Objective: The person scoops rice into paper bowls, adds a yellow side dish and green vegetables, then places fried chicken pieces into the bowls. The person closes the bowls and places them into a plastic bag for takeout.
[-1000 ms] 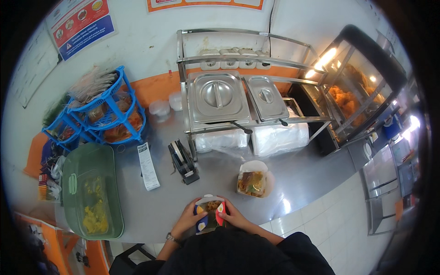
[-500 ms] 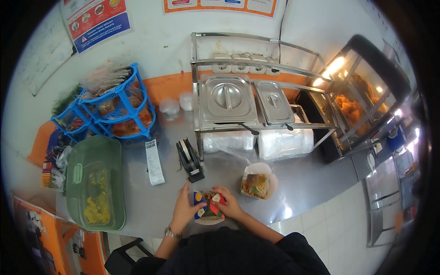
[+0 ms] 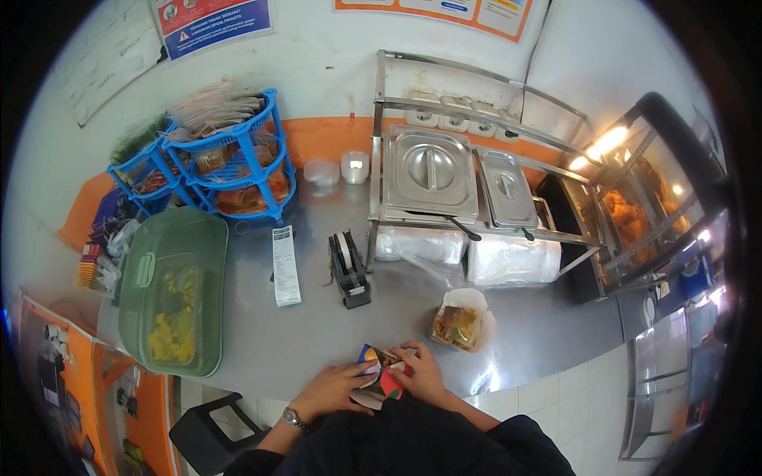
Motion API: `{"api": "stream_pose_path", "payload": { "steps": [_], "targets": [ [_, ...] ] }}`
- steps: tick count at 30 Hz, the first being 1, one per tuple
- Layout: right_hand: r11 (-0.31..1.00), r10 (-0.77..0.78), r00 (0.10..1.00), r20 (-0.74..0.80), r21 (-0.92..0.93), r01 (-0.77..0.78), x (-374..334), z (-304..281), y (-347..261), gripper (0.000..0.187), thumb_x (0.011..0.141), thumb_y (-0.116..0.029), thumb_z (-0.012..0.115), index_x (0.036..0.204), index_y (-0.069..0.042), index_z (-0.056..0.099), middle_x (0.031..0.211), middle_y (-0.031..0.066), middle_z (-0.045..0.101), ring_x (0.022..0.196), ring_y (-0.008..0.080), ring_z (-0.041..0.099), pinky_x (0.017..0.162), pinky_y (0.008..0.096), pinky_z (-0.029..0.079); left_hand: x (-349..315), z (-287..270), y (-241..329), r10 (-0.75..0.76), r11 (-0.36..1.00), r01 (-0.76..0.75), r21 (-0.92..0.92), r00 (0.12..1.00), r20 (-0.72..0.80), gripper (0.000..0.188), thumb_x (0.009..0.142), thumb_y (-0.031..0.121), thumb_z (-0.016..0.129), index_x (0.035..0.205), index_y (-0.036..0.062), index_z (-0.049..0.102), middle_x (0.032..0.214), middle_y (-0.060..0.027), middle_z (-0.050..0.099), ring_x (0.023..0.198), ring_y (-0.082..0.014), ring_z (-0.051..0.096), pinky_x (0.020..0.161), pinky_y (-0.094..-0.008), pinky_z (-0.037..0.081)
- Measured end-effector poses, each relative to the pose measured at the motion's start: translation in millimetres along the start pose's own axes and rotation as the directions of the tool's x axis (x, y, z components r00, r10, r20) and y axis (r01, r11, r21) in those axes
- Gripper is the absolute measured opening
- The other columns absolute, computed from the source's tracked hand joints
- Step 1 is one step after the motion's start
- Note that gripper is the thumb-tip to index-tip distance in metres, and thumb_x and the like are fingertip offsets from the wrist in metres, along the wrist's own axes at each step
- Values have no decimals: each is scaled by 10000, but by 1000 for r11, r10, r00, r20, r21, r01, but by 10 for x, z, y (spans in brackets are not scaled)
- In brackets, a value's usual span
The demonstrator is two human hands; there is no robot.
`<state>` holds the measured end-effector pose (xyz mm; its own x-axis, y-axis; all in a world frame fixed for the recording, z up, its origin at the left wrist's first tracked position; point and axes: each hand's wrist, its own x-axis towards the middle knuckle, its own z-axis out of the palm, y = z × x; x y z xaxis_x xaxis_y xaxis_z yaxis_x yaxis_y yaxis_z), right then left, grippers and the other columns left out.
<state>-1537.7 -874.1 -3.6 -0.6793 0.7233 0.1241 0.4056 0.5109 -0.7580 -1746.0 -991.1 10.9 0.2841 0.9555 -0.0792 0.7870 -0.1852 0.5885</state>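
On steel counter (image 3: 317,349): hands (image 3: 381,381) folding colourful carton (image 3: 379,371).

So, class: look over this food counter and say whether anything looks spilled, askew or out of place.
Nothing is clearly spilled or broken. Mildly odd: a paper slip lies loose on the steel counter beside the tape dispenser, and an open food box sits unlidded near the hands folding a colourful carton.

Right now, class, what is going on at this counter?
A person stands at a steel counter, both hands on a small colourful food box at its near edge: left hand on one side, right hand on the other. An open container of food sits just beyond, a tape dispenser farther back.
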Motion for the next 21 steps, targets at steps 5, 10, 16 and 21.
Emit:
{"api": "stream_pose_path", "payload": {
  "steps": [5,10,16,21],
  "targets": [
    [999,0,995,103,34,-3,180,-44,105,499,801,-168,671,1285,-191,551,1078,135,521,929,301,521,823,394,457,168,-69,-296,54,993,-69,-95,986,-156,655,691,263,779,1288,138,541,1391,-93,461,1239,-276,471,979,-387,411],
    [945,-258,964,72,-190,267,303,149,44,693,810,-154,633,1423,-44,329,1409,256,324,1251,436,375,1056,461,318,311,40,-375,-310,897,97,-431,833,-458,733,759,162,720,1391,35,370,1462,-195,320,1311,-359,368,1072,-384,331],
    [950,-236,953,190,-162,267,294,212,-61,714,807,-213,628,1383,72,317,1473,268,227,1277,498,318,1078,502,268,500,343,92,-400,890,456,17,799,-448,682,880,365,571,1419,29,323,1506,-186,231,1366,-445,216,1070,-514,272],
    [983,-173,903,393,122,135,520,-124,110,615,792,-253,664,1322,-23,455,1409,196,351,1232,419,393,1021,472,343,524,171,61,-340,850,427,309,892,-297,744,878,477,534,1443,59,290,1539,-121,181,1388,-427,182,1064,-582,244]
  ]
}}
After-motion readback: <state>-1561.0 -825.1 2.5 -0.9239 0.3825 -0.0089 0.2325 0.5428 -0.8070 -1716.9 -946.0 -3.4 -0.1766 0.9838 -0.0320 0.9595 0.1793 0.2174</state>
